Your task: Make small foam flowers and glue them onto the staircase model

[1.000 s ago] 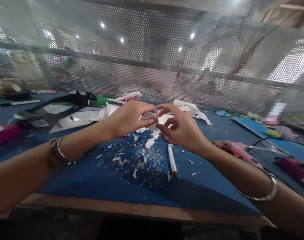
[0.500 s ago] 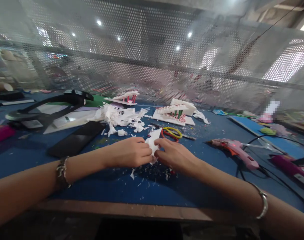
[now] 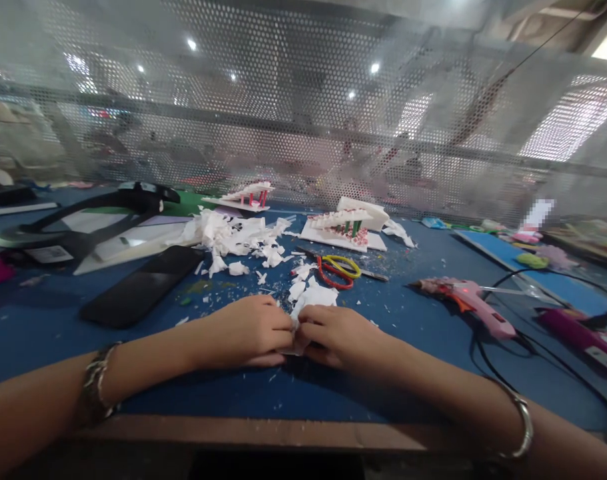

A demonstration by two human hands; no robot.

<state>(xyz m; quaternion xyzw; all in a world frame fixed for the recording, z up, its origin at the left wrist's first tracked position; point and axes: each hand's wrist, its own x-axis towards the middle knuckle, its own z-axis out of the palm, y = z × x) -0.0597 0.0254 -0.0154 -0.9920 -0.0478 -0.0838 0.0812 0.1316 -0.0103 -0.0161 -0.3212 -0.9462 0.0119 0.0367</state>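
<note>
Both of my hands rest low on the blue mat (image 3: 393,387) near the table's front edge, fingertips meeting. My left hand (image 3: 243,331) and my right hand (image 3: 339,335) are closed in a pinch on the same white paper piece (image 3: 313,297), which sticks up between them. Small white paper scraps lie scattered on the mat around and behind my hands. A bracelet is on each wrist.
A heap of torn white paper (image 3: 228,235), a black phone (image 3: 140,287), scissors with red and yellow handles (image 3: 339,268), a pink glue gun (image 3: 470,301) with black cables, two small white models (image 3: 346,225) and a perforated metal screen (image 3: 303,120) behind.
My hands came down from in front of my face toward the mat and closer to the table's front edge, still holding the paper piece between them.
</note>
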